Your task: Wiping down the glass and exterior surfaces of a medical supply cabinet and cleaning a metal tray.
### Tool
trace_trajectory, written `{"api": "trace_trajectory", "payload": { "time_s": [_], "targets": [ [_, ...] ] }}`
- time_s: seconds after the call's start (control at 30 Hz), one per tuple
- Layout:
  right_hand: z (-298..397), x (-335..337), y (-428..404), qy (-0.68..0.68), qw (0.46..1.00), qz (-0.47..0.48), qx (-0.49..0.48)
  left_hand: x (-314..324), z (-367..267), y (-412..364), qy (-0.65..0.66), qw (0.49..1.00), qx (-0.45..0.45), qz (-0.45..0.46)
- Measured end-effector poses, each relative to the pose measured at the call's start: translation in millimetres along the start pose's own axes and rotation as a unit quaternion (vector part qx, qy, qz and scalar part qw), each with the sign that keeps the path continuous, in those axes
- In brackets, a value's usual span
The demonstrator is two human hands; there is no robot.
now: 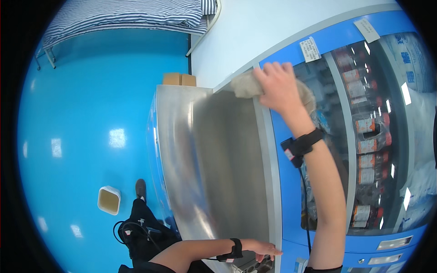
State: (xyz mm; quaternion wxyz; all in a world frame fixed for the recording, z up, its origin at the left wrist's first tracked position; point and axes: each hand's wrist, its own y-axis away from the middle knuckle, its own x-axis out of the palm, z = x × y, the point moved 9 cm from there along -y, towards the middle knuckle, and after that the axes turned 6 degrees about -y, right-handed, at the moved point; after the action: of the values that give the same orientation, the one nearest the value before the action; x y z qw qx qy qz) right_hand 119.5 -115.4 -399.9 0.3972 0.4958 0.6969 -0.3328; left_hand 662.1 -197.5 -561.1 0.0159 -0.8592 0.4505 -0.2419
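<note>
My right hand (278,87) grips a beige-grey cloth (247,85) against the upper part of a blue cabinet (278,153) with glass doors. The cloth bunches out on both sides of my fingers. Lower down, my left hand (263,248) holds nothing and reaches to the pale grey edge strip (271,170) of the cabinet, fingertips at the strip. Between my body and the cabinet runs a stainless steel counter (181,153). Below my left hand a metal holder with round openings (257,266) is partly hidden.
Several bottles (367,146) and plastic bags (423,112) sit behind the glass. Paper labels (310,49) with writing are on the blue frame. A white bucket (109,200) of murky liquid stands on the blue floor near my foot. Cardboard boxes (179,79) and a striped-sheeted bed (129,17) are beyond.
</note>
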Motion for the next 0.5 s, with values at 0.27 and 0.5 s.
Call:
{"api": "trace_trajectory", "payload": {
  "time_s": [0.27, 0.5],
  "targets": [
    [-81.6, -98.5, -29.6, 0.184, 0.975, -0.027, 0.120, -3.8, -0.4, 0.6, -0.028, 0.999, 0.003, 0.019],
    [-56.0, -117.3, 5.7, 0.188, 0.971, -0.104, 0.109, -3.1, -6.1, 5.1, -0.036, 0.999, -0.008, -0.011]
  ]
}}
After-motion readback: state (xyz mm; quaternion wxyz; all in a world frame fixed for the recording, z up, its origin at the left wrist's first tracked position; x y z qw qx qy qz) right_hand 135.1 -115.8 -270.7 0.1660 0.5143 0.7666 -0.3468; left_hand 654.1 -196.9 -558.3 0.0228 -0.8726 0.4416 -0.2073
